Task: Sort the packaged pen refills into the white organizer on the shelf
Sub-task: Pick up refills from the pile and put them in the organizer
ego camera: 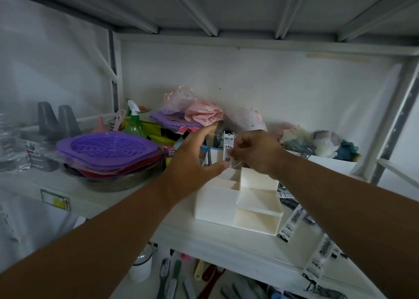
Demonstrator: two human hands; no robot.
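The white organizer (217, 199) stands on the shelf in the middle of the view, with several open compartments. My right hand (258, 152) pinches a white packaged pen refill (228, 144) that stands upright over the organizer's back compartments. My left hand (195, 160) is spread at the organizer's back left corner, thumb resting on its rim, with a thin dark refill (209, 153) upright between fingers and thumb. More refill packages (294, 219) lie flat on the shelf to the organizer's right, and another refill pack (318, 260) lies near the front edge.
A stack of purple and red trays (108, 151) sits in a metal bowl at left. A green spray bottle (133, 122), pink bags (199, 113) and plush items (322, 142) crowd the back. A white box (333, 165) stands at right. Brushes lie on the lower shelf (172, 276).
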